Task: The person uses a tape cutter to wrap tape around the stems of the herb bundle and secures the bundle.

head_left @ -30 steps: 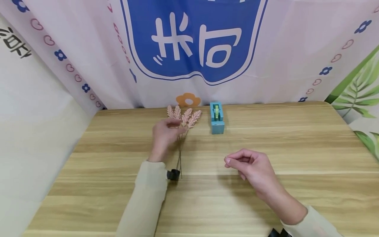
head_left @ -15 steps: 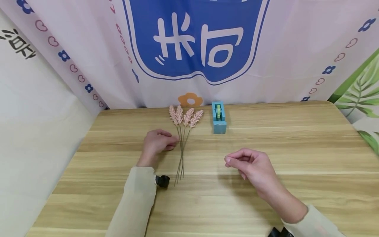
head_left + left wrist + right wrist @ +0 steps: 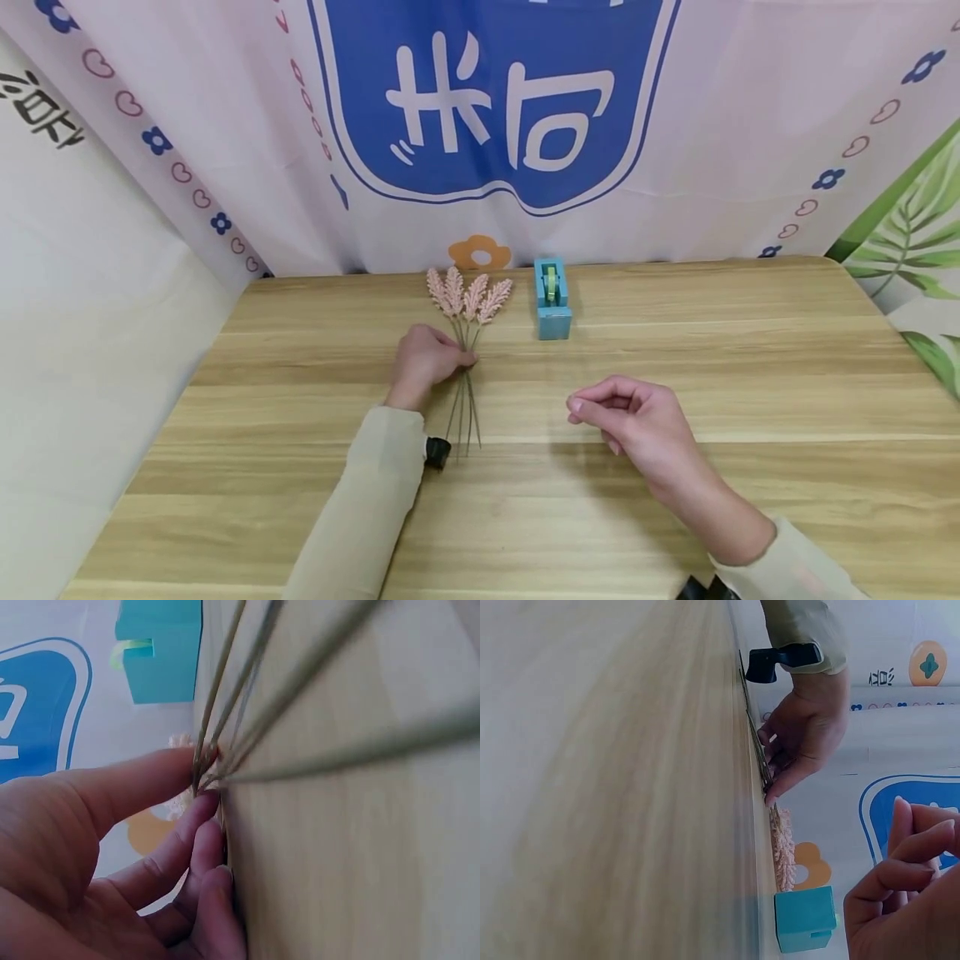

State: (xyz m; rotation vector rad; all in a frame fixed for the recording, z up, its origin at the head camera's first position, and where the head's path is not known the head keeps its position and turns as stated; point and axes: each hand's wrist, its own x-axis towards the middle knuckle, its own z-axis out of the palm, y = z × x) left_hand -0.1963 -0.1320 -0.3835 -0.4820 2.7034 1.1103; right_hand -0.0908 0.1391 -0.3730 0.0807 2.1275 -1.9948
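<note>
Several pink artificial flower sprigs (image 3: 476,296) lie fanned out on the table, their thin stems crossing near the middle. My left hand (image 3: 429,360) pinches those stems (image 3: 259,690) between thumb and fingers where they cross, close to the tabletop. In the left wrist view the stem ends spread apart beyond the fingertips. My right hand (image 3: 633,421) is held above the table, right of the sprigs, with thumb and forefinger tips together. A faint, nearly invisible strip of clear tape seems to be at those fingertips. The right wrist view shows this hand (image 3: 911,874) at its lower right.
A teal tape dispenser (image 3: 553,300) with a green roll stands at the back of the wooden table (image 3: 712,333), right of the flower heads. Behind the back edge hangs a printed cloth (image 3: 405,233) with a blue emblem. Each wrist carries a black camera mount.
My left hand drew back from the flower heads to beside the stems, then came right and pinched them. The stems now sit closer together at the grip. My right hand has stayed in place.
</note>
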